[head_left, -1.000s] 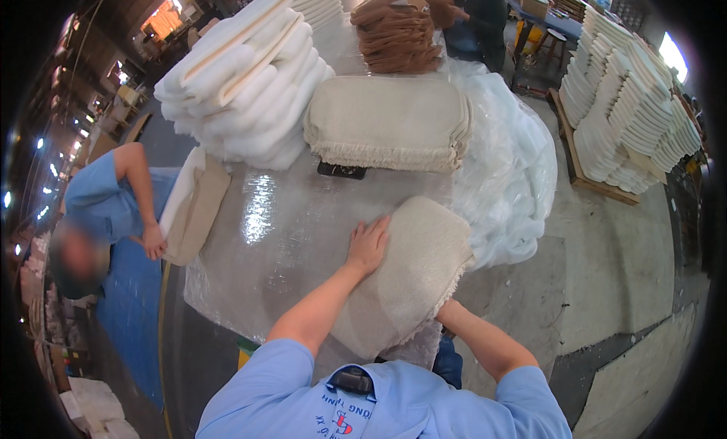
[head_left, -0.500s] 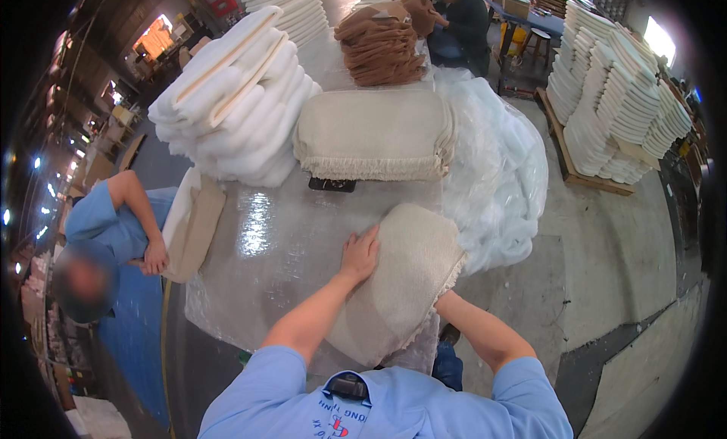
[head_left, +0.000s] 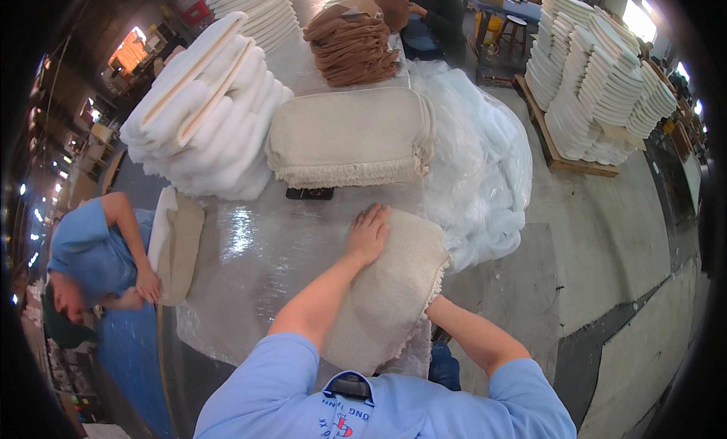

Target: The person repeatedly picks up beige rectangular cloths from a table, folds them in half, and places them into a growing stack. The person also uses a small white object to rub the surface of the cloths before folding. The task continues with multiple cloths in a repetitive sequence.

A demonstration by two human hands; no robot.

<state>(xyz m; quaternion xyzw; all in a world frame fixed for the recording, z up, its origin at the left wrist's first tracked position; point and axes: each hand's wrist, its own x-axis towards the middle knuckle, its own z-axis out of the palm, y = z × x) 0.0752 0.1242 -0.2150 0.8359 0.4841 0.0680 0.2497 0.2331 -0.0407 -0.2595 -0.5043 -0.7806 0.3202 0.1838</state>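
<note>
A beige woven fabric cover [head_left: 386,287] with a frayed edge lies aslant on the plastic-covered table in front of me. My left hand [head_left: 369,234] rests flat on its far left part, fingers stretched out and holding nothing. At the frayed right edge, my right hand [head_left: 437,309] reaches in or under the cloth; its fingers are hidden, so their grip does not show. Beyond the cover sits a neat stack of similar beige covers [head_left: 344,132], fringed edges toward me. A dark flat object [head_left: 310,193] pokes out from beneath that stack.
White padding slabs [head_left: 201,109] are piled at the left, brown covers [head_left: 352,49] farther back. Clear plastic with white filling [head_left: 477,166] bulges along the right edge. A co-worker [head_left: 98,242] handles a beige-covered cushion [head_left: 178,246] at the left. Another person [head_left: 433,22] is behind.
My left hand has slid slightly farther up the cover, and the cover's far end looks narrower. The co-worker at the left has bent lower. The whole view has shifted a little.
</note>
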